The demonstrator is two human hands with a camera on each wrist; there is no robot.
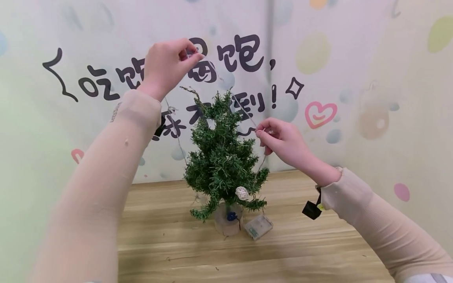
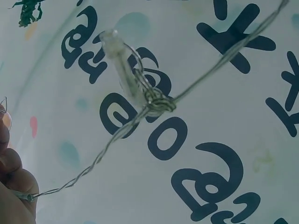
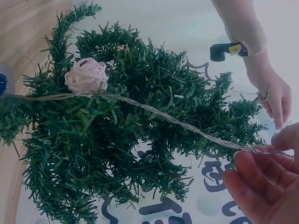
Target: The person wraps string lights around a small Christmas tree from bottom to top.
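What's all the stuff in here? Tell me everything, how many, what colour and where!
Tree: one, green, upright on its base
String of lights: seemingly one, silvery, between the hands and down to the tree
Ball: one, white, in the lower branches
Base: one, pale, under the tree
Small thing: one, blue, at the base, too small to name
Flat box: one, greyish, beside the base
Table: one, light brown, underneath
Writing: several characters, black, on the wall
Spots: many, pastel, on the wall
Wrist gadgets: two, black, one per wrist
Sleeves: two, beige, on the arms
Left grip: one, bare, pinching the string, higher
Right grip: one, bare, pinching the string, lower
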